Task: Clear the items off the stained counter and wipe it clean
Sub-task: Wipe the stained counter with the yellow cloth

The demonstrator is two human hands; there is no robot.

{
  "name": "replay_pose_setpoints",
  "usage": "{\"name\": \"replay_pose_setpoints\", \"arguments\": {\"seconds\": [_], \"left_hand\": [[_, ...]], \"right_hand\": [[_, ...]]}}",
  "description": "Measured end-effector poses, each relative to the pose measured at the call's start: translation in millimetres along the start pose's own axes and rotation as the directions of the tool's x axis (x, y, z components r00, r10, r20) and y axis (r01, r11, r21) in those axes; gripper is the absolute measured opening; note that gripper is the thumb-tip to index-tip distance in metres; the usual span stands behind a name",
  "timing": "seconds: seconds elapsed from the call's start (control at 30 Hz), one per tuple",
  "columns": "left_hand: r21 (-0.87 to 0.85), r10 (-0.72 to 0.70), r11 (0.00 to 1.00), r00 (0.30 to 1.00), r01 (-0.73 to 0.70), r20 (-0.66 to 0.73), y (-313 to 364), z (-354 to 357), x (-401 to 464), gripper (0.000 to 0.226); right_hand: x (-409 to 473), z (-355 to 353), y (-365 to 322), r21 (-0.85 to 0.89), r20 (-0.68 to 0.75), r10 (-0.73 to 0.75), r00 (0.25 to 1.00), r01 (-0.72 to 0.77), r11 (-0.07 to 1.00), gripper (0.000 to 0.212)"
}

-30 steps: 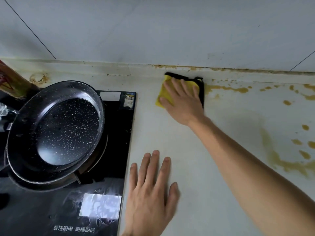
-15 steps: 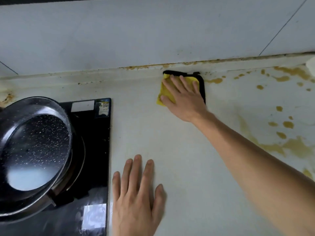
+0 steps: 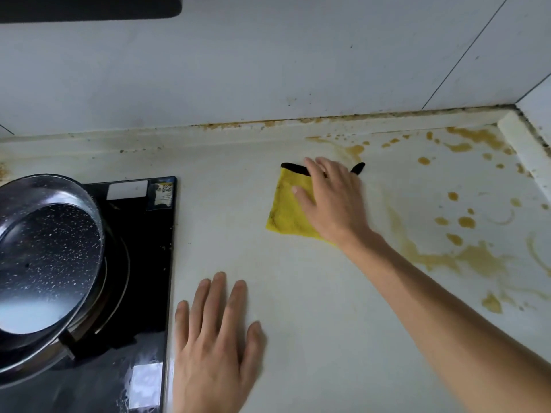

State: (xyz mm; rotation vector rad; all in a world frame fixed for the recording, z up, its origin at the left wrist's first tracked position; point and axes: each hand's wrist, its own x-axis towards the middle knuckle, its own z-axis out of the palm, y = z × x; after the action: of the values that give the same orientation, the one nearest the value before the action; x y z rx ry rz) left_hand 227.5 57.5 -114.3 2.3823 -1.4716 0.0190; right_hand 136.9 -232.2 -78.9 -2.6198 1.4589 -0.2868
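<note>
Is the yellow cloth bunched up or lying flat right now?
Flat. The yellow cloth lies spread on the counter under the right hand, whose straight fingers press it down. No bunching shows; the part beneath the palm is hidden.

Fuzzy yellow cloth (image 3: 290, 208) lies on the smooth matt counter (image 3: 298, 308), beside a glossy black glass cooktop (image 3: 143, 257) bearing a shiny speckled metal pan (image 3: 44, 257).

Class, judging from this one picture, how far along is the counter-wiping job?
Done: the counter beside the induction cooktop looks free of stains. In hand: the right hand presses a yellow cloth flat; the left hand rests on the counter. Left: brown stains towards the right corner.
</note>
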Motion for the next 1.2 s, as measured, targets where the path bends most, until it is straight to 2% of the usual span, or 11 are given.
{"name": "replay_pose_setpoints", "arguments": {"seconds": [0.13, 0.4, 0.5, 0.7, 0.8, 0.87, 0.97, 1.0, 1.07, 1.13, 1.2], "left_hand": [[-0.01, -0.002, 1.0, 1.0, 0.002, 0.001, -0.7, 1.2, -1.3, 0.065], [-0.01, -0.012, 1.0, 1.0, 0.012, -0.005, 0.7, -0.8, 1.4, 0.065], [-0.008, -0.02, 1.0, 1.0, 0.02, -0.008, -0.4, 0.6, 1.2, 0.066], [-0.005, -0.012, 1.0, 0.999, 0.012, -0.048, -4.4, 6.8, 0.5, 0.068], [0.005, -0.009, 1.0, 0.999, 0.009, -0.048, -5.7, 8.4, -0.1, 0.07], [0.005, -0.007, 1.0, 0.999, 0.007, -0.053, -6.3, 8.9, -0.4, 0.07], [0.002, -0.014, 1.0, 0.998, 0.014, -0.058, -7.0, 10.9, -0.8, 0.071], [0.001, -0.022, 1.0, 0.998, 0.022, -0.055, -7.3, 11.5, -0.8, 0.071], [0.003, -0.031, 1.0, 0.998, 0.031, -0.049, -8.4, 13.2, -0.7, 0.073], [0.001, -0.024, 1.0, 0.998, 0.024, -0.055, -10.0, 15.9, -1.0, 0.073], [-0.008, -0.025, 1.0, 0.997, 0.024, -0.069, -11.3, 18.5, -1.4, 0.071]], "right_hand": [[25.8, -6.6, 7.0, -0.113, 0.1, 0.04, 0.994, -0.028, 0.993, 0.052], [44.3, -19.4, 7.2, -0.008, 0.269, 0.03, 0.963, -0.029, 1.0, 0.054], [45.8, -24.1, 11.1, -0.003, 0.281, -0.04, 0.959, 0.042, 0.999, 0.048], [43.2, -57.6, 17.8, 0.153, 0.196, -0.169, 0.966, 0.14, 0.978, 0.031], [46.7, -88.6, 18.2, 0.226, 0.054, -0.252, 0.966, 0.234, 0.946, 0.027], [46.5, -106.9, 16.2, 0.183, -0.113, -0.313, 0.943, 0.33, 0.926, 0.028], [32.7, -115.1, 10.1, -0.002, -0.321, -0.433, 0.842, 0.457, 0.889, 0.028], [24.7, -110.0, 8.0, -0.035, -0.307, -0.468, 0.829, 0.481, 0.876, 0.026], [6.0, -91.4, 6.9, -0.018, -0.113, -0.48, 0.87, 0.481, 0.877, 0.021], [-14.9, -69.3, 12.4, 0.026, 0.133, -0.414, 0.901, 0.414, 0.91, 0.017], [-32.0, -51.2, 18.5, 0.105, 0.212, -0.331, 0.92, 0.315, 0.943, 0.015]]}}
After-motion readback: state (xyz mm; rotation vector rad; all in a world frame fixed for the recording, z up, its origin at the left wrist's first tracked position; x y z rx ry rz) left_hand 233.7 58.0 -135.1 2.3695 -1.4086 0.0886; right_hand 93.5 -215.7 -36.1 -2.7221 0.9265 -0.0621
